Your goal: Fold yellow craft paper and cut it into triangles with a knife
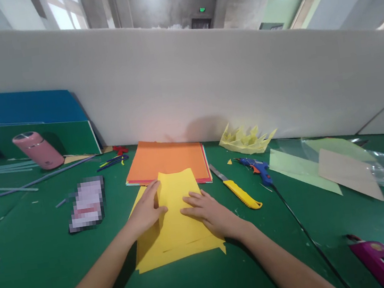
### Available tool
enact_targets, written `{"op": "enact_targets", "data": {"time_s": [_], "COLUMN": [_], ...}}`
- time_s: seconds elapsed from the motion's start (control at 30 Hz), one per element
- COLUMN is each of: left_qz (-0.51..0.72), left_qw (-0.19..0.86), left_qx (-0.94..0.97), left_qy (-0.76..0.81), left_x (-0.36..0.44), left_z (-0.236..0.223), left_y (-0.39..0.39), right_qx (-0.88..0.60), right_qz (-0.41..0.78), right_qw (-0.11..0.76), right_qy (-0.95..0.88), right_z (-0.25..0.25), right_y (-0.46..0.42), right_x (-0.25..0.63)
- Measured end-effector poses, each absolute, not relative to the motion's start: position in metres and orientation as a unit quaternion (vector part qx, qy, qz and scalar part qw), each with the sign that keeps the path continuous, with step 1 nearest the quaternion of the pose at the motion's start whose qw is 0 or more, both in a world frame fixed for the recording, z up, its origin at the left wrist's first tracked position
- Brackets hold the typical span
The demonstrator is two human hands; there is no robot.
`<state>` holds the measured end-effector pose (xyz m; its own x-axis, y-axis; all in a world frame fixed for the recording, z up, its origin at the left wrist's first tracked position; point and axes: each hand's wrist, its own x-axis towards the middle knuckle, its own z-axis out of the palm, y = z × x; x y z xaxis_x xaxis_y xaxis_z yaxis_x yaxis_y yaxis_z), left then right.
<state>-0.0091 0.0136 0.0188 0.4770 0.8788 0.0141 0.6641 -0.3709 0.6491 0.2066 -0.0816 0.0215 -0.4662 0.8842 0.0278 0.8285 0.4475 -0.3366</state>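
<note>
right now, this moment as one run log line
left hand: on yellow paper | right hand: on yellow paper | beyond: orange sheet | right of paper: utility knife, glue gun

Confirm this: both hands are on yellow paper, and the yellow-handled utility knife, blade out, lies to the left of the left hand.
The knife's side is wrong. In the head view, the utility knife, blade out, lies to the right of the right hand. The left hand and right hand are indeed on yellow paper.
</note>
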Motion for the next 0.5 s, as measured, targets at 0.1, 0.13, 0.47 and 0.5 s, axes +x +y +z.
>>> {"op": "enact_targets", "data": {"time_s": [0.1,0.13,0.47,0.5], "left_qz": [0.18,0.177,0.161,0.161], "left_qw": [0.292,0.293,0.342,0.351], "left_qx": [0.806,0.806,0.804,0.804], "left_qy": [0.482,0.483,0.46,0.453], "left_x": [-0.008,-0.008,-0.0129,-0.0141], "left_z": [0.0206,0.0213,0.0251,0.0248], "left_y": [0.0126,0.0122,0.0131,0.0138], "right_qx": [-0.504,-0.503,-0.502,-0.502], "right_qz": [0.14,0.139,0.152,0.152], "right_qw": [0.102,0.101,0.098,0.099], "right_qy": [-0.846,-0.847,-0.846,-0.846], "right_z": [0.0219,0.0219,0.0206,0.0203], "right_y": [-0.0812,-0.0811,-0.0806,-0.0805], "right_x": [0.2065,0.2064,0.2068,0.2069]}}
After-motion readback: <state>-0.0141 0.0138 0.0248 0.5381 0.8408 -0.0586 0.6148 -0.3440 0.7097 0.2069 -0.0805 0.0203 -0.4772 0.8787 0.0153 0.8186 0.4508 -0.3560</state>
